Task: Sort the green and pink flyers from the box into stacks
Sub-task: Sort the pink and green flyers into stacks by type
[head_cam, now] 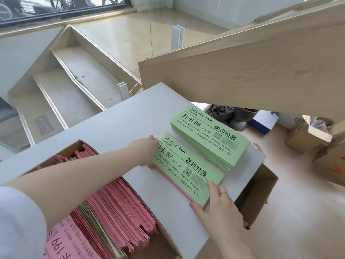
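An open cardboard box at the lower left holds many pink flyers standing on edge, with a few green ones among them. On the grey table lies a thick stack of green flyers near the far edge. Closer to me lies a second stack, with a green flyer on top and pink edges showing beneath. My left hand grips this stack's left end, thumb and fingers around it. At the stack's right end, my right hand presses with straight fingers.
A slanted wooden stair panel hangs over the table's far right. Below the table's right edge stands an open empty carton. More cartons and a black bag sit on the floor. Stairs descend at left.
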Demonstrator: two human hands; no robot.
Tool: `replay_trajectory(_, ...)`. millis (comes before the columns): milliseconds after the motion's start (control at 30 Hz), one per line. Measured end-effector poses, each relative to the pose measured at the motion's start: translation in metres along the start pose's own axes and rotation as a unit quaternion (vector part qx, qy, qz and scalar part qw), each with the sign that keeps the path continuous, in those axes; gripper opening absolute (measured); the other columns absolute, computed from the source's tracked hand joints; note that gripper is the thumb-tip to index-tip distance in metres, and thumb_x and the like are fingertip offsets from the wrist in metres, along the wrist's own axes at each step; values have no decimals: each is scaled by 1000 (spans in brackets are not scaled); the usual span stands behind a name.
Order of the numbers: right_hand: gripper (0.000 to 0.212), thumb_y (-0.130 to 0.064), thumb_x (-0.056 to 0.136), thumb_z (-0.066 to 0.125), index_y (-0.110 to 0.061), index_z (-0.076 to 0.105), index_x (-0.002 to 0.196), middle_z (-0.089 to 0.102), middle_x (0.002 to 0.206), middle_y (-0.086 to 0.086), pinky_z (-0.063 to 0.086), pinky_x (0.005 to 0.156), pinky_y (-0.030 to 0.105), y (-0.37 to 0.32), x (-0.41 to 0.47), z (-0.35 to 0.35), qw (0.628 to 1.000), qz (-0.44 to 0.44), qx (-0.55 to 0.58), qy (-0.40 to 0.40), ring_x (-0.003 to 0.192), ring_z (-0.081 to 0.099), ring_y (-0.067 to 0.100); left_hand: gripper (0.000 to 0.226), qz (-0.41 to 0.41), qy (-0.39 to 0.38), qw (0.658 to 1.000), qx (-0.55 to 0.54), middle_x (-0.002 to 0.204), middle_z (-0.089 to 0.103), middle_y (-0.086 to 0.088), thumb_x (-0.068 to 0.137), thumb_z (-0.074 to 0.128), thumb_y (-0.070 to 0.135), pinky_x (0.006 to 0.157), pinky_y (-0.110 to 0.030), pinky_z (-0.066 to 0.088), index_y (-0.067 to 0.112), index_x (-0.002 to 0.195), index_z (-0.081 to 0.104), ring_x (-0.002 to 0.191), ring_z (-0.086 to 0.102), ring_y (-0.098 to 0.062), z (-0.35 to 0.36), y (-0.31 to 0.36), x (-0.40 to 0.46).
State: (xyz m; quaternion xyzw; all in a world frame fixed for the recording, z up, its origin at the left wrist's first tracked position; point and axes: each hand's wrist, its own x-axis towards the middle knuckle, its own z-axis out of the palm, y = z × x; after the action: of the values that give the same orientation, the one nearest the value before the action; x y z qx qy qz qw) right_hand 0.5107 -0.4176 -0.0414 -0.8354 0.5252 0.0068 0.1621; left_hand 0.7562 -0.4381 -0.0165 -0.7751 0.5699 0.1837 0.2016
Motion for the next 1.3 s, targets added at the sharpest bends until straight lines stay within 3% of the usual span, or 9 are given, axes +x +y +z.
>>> replay_trajectory(133, 77, -71, 80, 43, -32, 15, 141, 40, 128, -6, 47, 78, 28, 1, -4, -9, 1000, 5, 1, -3, 115, 51, 15, 71, -3, 15, 999, -35, 125, 46, -7, 75, 73, 40, 79, -38, 47, 7, 126, 37, 110, 54, -26, -9, -4, -9)
replay_trajectory(233, 68, -66, 80, 45, -31, 27, 136, 51, 114, -7, 44, 74, 33, -1, -14, -34, 996, 28, 73, 42, 101, 57, 20, 72, 44, 126, 984, -121, 133, 44, -7, 81, 67, 37, 95, -40, 43, 10, 138, 32, 120, 47, -26, -29, -21, -43)
replay_trajectory(333, 43, -53, 85, 49, -21, 56, 113, 57, 85, -9, 48, 66, 33, -14, -27, -54, 968, -75, 175, 164, 73, 56, 13, 46, 102, 337, 906, -236, 121, 53, -3, 88, 61, 27, 92, -32, 43, 14, 130, 48, 105, 53, -18, -42, -53, -103)
replay_trajectory(400, 29, -44, 88, 51, -18, 62, 93, 60, 77, -8, 46, 62, 17, -37, -46, -67, 926, -168, 239, 241, 69, 55, 13, 28, 105, 460, 845, -251, 99, 57, -1, 86, 57, 22, 79, -21, 43, 10, 111, 60, 83, 51, -8, -36, -78, -147)
replay_trajectory(500, 17, -27, 87, 49, -17, 63, 85, 60, 72, -9, 41, 63, 7, -85, -95, -75, 874, -266, 285, 290, 70, 55, 7, 15, 73, 523, 809, -258, 80, 57, 0, 83, 54, 14, 64, -8, 37, 5, 89, 64, 69, 47, -8, -4, -113, -205)
replay_trajectory(633, 19, -26, 88, 50, -16, 66, 89, 64, 82, -9, 44, 66, 11, -138, -151, -40, 896, -322, 252, 176, 71, 56, 4, 13, 37, 441, 861, -249, 71, 59, 4, 81, 58, 18, 64, -8, 37, 8, 82, 67, 64, 47, -4, 56, -146, -251)
replay_trajectory(867, 33, -34, 95, 48, -16, 51, 123, 55, 125, 3, 44, 91, 32, -187, -163, 14, 987, -143, 10, -65, 114, 54, 21, 39, -42, 169, 975, -140, 100, 61, -2, 85, 57, 45, 79, -30, 46, 16, 111, 59, 95, 55, -22, 106, -160, -246)
replay_trajectory(1100, 16, -26, 95, 50, -11, 46, 97, 59, 111, 11, 34, 69, 26, -192, -162, 18, 986, -8, -9, -166, 90, 52, 24, 49, -76, 44, 992, -88, 84, 52, 2, 74, 67, 53, 72, -33, 42, 14, 94, 44, 92, 58, -24, 105, -151, -233)
replay_trajectory(1300, 10, -19, 95, 48, -10, 49, 89, 51, 90, 5, 33, 57, 27, -187, -161, 19, 986, 71, 80, -132, 82, 48, 22, 42, -62, 37, 990, -125, 71, 51, 3, 77, 64, 51, 75, -34, 45, 15, 70, 45, 86, 59, -26, 105, -155, -228)
